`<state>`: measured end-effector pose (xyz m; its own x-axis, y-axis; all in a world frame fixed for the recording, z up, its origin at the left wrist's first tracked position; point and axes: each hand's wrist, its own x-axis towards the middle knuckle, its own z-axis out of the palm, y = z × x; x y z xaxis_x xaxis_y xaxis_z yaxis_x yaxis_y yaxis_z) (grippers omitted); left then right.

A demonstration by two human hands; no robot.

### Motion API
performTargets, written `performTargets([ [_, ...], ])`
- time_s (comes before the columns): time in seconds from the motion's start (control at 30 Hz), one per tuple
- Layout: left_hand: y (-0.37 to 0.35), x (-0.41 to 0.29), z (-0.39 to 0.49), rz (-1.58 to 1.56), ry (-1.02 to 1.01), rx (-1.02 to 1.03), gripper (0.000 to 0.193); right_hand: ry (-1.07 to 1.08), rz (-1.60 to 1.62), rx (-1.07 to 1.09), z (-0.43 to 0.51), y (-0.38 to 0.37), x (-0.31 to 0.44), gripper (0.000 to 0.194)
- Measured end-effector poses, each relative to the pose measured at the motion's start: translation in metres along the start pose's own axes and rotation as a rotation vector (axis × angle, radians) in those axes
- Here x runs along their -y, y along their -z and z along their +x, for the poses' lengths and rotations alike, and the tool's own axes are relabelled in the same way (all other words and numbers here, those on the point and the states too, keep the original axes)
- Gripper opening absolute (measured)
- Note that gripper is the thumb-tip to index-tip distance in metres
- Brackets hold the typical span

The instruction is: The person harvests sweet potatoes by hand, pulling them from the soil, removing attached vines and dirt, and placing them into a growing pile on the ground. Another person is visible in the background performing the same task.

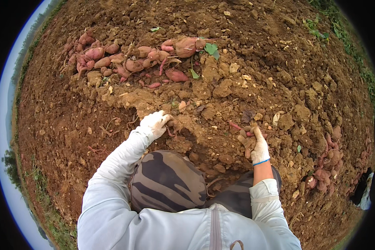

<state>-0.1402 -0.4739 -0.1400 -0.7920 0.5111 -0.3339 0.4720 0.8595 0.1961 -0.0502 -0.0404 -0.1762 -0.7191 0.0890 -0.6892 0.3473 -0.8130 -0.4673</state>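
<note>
My left hand (156, 123), in a whitish knitted work glove, rests against the loosened soil in front of my knee. Its fingertips touch the edge of a dug hollow, where a thin reddish root (170, 132) pokes out; whether they grip it cannot be seen. In my right hand (258, 148), gloved with a blue-edged cuff, is a cluster of small sweet potatoes (249, 133), soil-caked and partly hidden by the fingers. Ahead lies a long heap of pink-skinned sweet potatoes (134, 65), some still joined by roots. One large sweet potato (186, 47) sits at its right end.
More sweet potatoes (326, 165) lie in a row on the right. Clods and pale stones cover the brown soil (300, 78). A camouflage-clad knee (168, 181) is between my arms. Green vines (343, 34) edge the field at upper right; a dark and white object (365, 190) stands far right.
</note>
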Motion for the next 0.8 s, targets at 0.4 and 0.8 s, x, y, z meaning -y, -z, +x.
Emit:
performTargets([
  [0.4, 0.056, 0.023, 0.012, -0.013, 0.227, -0.049, 0.034, 0.027, -0.120, 0.050, 0.002, -0.006, -0.012, 0.020],
  [0.8, 0.032, -0.047, 0.123, -0.328, 0.190, 0.148, 0.028, -0.204, -0.326, 0.166, -0.016, -0.064, -0.030, 0.046],
])
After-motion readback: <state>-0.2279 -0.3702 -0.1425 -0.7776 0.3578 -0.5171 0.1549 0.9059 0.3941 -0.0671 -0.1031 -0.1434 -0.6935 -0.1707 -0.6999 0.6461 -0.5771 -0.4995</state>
